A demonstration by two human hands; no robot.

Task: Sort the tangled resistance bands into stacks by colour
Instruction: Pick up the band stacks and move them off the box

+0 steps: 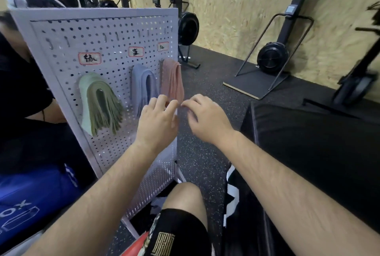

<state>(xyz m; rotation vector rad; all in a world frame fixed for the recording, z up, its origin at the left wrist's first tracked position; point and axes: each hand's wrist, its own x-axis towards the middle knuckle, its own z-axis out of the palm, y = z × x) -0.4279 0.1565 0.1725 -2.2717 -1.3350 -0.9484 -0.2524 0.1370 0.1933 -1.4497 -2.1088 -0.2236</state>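
Observation:
A white pegboard (61, 29) stands on the floor with three labelled hooks. Green bands (98, 101) hang at the left, blue bands (141, 83) in the middle and pink bands (172, 78) at the right edge. My left hand (158, 120) reaches up to the lower end of the pink bands, with its fingers curled round them and a bit of pink showing between them. My right hand (205, 115) is just right of it, its curled fingertips at the bottom right corner of the pink bands. Blur hides whether it holds them.
Another person in black (24, 91) sits left of the pegboard beside a blue bag (30, 194). A black padded box (308, 142) is at my right. Exercise machines (271, 56) stand along the chipboard wall on the speckled rubber floor (201, 91). My knee (183, 200) is below.

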